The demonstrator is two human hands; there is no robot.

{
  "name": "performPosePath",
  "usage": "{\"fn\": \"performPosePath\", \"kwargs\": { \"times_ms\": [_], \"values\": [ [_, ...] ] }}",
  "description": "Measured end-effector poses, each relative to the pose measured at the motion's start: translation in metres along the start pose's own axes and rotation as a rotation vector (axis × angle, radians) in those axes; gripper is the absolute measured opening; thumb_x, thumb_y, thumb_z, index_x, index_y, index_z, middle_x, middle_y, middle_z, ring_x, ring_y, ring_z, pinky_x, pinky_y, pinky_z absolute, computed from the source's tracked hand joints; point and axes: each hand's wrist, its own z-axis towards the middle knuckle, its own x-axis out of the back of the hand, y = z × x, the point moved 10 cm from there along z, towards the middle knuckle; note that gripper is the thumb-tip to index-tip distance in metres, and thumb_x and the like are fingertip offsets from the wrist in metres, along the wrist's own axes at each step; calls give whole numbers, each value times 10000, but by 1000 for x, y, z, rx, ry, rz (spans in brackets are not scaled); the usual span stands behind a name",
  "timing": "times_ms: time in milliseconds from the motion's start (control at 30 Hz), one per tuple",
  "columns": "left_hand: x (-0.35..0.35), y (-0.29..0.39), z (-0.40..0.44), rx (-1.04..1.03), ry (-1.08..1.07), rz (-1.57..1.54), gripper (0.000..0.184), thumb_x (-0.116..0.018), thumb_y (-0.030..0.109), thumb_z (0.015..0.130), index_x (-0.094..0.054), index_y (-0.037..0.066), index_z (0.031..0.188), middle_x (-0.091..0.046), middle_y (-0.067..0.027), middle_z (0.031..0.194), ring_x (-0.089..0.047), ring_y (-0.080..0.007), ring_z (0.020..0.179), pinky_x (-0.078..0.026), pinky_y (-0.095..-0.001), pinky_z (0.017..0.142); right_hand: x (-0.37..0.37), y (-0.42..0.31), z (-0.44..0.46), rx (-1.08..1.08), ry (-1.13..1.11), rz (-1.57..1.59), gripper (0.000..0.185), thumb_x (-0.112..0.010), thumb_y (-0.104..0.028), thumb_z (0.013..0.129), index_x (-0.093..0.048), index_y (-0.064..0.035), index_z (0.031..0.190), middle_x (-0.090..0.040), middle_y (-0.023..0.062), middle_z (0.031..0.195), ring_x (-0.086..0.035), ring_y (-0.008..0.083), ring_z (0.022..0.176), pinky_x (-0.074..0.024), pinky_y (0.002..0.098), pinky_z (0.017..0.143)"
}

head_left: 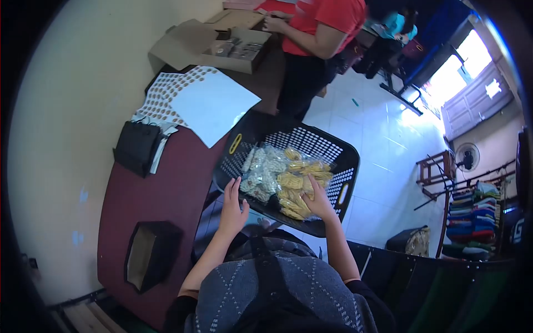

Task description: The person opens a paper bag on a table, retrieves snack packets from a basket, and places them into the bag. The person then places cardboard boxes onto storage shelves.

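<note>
A black perforated plastic basket (345,155) is in front of me, tilted in view. Clear plastic packets with whitish contents (264,169) fill its left part, and yellow packets (294,194) lie on the right. My left hand (235,208) is at the basket's near left edge, fingers stretched and thumb apart, holding nothing. Over the yellow packets reaches my right hand (318,201); its fingers are extended and rest on them, with the thumb spread. Whether its fingertips press into a packet is hard to make out.
Left of the basket runs a dark red table (150,202) with a black open-topped box (152,256), a black bag (136,149) and a white sheet with rows of brown stickers (214,105). Beyond are an open cardboard box (252,58) and a person in red (319,28).
</note>
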Motion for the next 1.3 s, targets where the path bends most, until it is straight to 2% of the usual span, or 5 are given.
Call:
{"fn": "performPosePath", "kwargs": {
  "times_ms": [733, 900, 1000, 1200, 1300],
  "values": [
    [-187, -172, 66, 214, -531, 8, 446, -527, 51, 812, -470, 99, 1251, -443, -225, 1235, -504, -379, 1107, -428, -421, 948, -150, 70, 5, -366, -373, 316, 702, -678, -308, 817, -367, -34, 1384, -450, 210, 1348, -439, 301, 1251, -351, 360, 1034],
    [-268, -232, -9, 965, -1013, -258, 335, -426, 70, 874, -571, 100, 1174, -582, -76, 930, -545, -195, 822, -449, -333, 719, -240, 121, 17, -781, -335, 757, 629, -645, -374, 824, -442, -84, 1344, -531, 175, 1256, -511, 286, 1161, -398, 395, 983],
    [-317, -275, -30, 1046, -836, -525, 262, -436, 218, 919, -559, 68, 1095, -588, -54, 894, -551, -183, 698, -466, -338, 594, -259, 121, 29, -921, -290, 941, 709, -628, -435, 814, -377, -106, 1390, -430, 227, 1348, -384, 358, 1277, -333, 440, 1039],
    [-330, -305, -23, 1336, -534, -637, 238, -428, 240, 888, -587, 74, 953, -591, -86, 802, -589, -205, 575, -478, -343, 502, -256, 168, 52, -625, -131, 2, 937, -694, -357, 740, -152, -131, 1471, -151, 271, 1475, -85, 459, 1373, -117, 495, 1126],
    [-350, -328, -34, 1301, -599, -640, 339, -483, 423, 882, -563, 103, 960, -571, -59, 801, -590, -190, 647, -472, -349, 556, -273, 212, 39, -645, 51, 160, 881, -695, -279, 744, -209, -73, 1450, -413, 237, 1296, -370, 381, 1220, -292, 436, 1030]
  ]
}}
